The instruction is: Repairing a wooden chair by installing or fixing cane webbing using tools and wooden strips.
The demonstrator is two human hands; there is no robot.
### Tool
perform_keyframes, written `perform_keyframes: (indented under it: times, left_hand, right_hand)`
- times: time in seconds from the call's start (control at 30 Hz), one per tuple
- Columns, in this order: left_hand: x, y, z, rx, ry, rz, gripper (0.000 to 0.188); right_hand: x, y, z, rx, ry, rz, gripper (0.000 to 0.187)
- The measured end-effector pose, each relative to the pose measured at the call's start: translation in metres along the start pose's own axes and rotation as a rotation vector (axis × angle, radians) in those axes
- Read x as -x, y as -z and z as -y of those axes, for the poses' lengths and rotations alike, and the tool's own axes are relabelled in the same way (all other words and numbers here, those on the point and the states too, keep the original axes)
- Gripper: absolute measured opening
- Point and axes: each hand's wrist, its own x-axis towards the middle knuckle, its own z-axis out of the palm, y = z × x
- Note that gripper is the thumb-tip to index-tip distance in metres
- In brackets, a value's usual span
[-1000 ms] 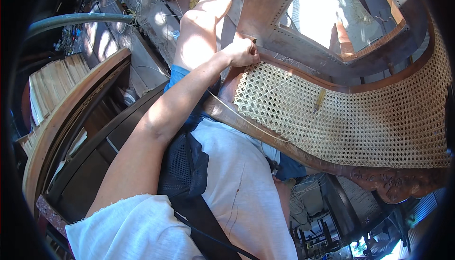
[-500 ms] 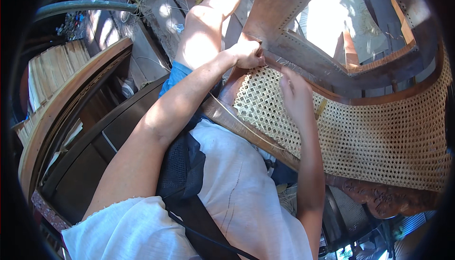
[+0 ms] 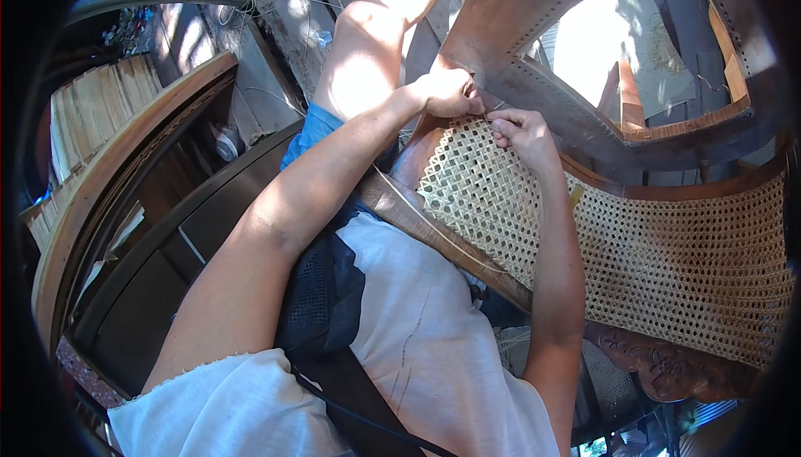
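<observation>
L hand [image 3: 455,92] was curled closed at the top L corner of the woven cane panel [image 3: 659,257], against its wooden frame; R hand [image 3: 524,136] was just beside it, thumb & finger pinched narrow over the panel's upper edge. Couldn't tell what either gripped; poss. a thin strand btwn them. The panel sat in the chair frame, R of the person's lap. Progress, judging by looks: weave covered nearly all the visible opening, so the bulk seemed done; the edge/corner under the fingers prob. wasn't finished. A loose cane strand [image 3: 424,217] lay along the near rail, apparently not worked in. Adjoining drilled frame section [image 3: 492,23] had no cane, so maybe left to do.
</observation>
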Motion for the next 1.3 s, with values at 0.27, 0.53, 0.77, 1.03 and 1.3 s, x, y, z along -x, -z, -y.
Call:
perform_keyframes:
  times: [0.27,0.53,0.77,1.03,1.3]
  left_hand:
    - [0.010,0.004,-0.001,0.239,-0.093,0.041,0.014]
    - [0.017,0.000,-0.007,0.169,-0.099,0.007,0.021]
    - [0.029,-0.011,-0.019,-0.015,0.023,-0.160,0.029]
    - [0.027,-0.017,-0.013,-0.060,-0.003,-0.192,0.028]
    - [0.015,0.002,-0.006,-0.099,-0.140,-0.024,0.024]
  right_hand:
    - [-0.001,-0.005,-0.001,-0.262,-0.007,-0.059,0.016]
    - [0.001,-0.017,0.002,-0.237,0.043,-0.156,0.016]
    - [0.003,-0.043,0.008,0.544,0.404,-0.493,0.013]
    - [0.003,-0.036,0.011,0.262,0.258,-0.398,0.013]
    - [0.007,-0.017,0.020,0.450,0.176,-0.202,0.018]
